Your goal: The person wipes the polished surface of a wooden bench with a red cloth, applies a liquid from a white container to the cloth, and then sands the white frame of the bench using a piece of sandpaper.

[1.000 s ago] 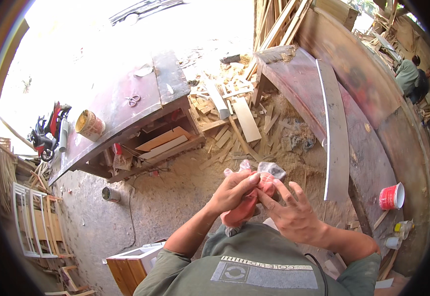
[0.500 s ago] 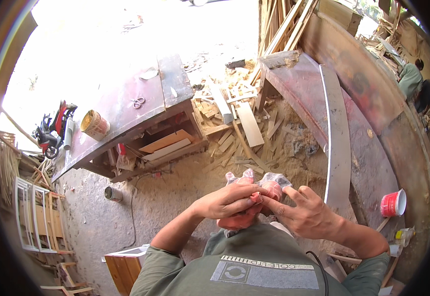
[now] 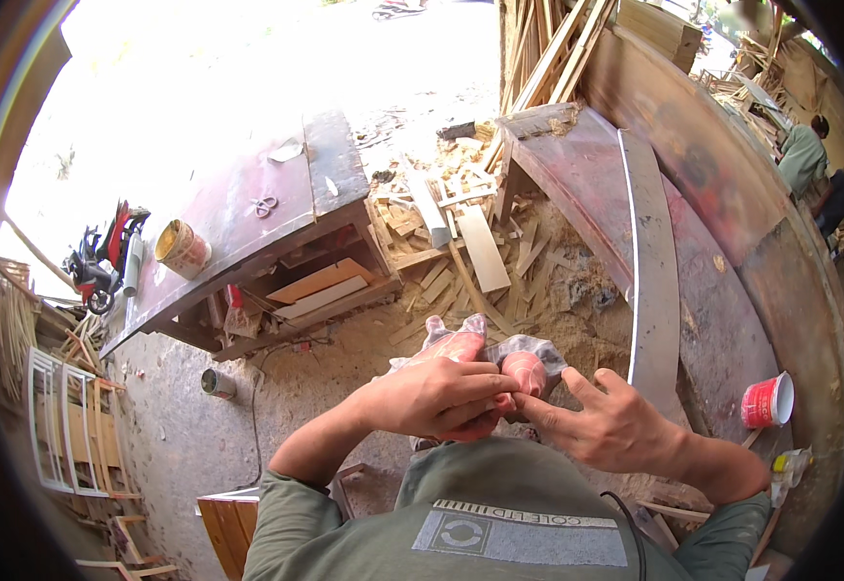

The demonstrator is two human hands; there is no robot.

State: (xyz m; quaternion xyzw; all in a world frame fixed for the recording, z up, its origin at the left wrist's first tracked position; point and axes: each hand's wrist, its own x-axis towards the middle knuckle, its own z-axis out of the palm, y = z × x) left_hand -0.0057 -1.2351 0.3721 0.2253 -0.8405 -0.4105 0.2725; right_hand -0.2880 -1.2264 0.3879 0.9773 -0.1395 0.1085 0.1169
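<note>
Clear plastic bag with reddish contents (image 3: 485, 358) held in mid-air at chest height, above the sawdust floor (image 3: 344, 368). Left hand (image 3: 436, 397) fingers curled closed around bag. Right hand (image 3: 606, 426) thumb and forefinger pinch its right end, other fingers spread. Red cup (image 3: 766, 402) on bench (image 3: 722, 320) near its right edge.

Bag (image 3: 499, 360) at the fingers (image 3: 488, 395): clear, red contents. Cup (image 3: 767, 401) right of them: red, white rim. Bucket (image 3: 182, 249) far left: yellow. Shirt (image 3: 499, 513): olive, grey patch.
</note>
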